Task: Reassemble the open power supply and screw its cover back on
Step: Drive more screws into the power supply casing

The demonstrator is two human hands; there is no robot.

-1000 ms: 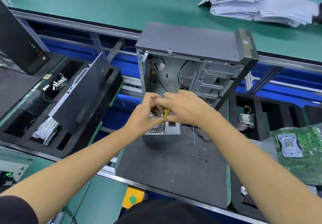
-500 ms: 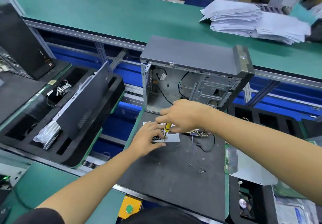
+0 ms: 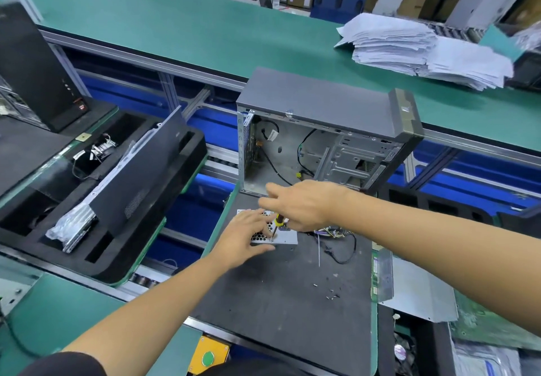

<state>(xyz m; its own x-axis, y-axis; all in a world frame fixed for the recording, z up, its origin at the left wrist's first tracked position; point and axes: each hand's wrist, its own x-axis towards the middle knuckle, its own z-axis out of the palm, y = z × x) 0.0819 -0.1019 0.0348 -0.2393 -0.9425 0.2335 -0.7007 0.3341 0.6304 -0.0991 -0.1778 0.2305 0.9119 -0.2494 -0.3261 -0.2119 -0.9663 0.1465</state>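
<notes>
L hand (image 3: 247, 233) lies flat, fingers spread, pressing the silver perforated-metal power supply (image 3: 279, 236) on the dark mat (image 3: 287, 302). R hand (image 3: 301, 204) grips a yellow-handled screwdriver (image 3: 276, 223), tip on its cover. Open grey PC case (image 3: 322, 138) behind; loose screws (image 3: 330, 295) nearby.

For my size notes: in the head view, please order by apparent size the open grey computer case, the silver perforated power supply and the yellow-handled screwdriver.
1. Open grey computer case, largest.
2. Silver perforated power supply, partly under the hands.
3. Yellow-handled screwdriver, smallest, mostly hidden by the right hand.

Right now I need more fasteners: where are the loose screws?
In the head view, the loose screws lie on the dark mat, right of centre, nearer the person than the power supply.
</notes>
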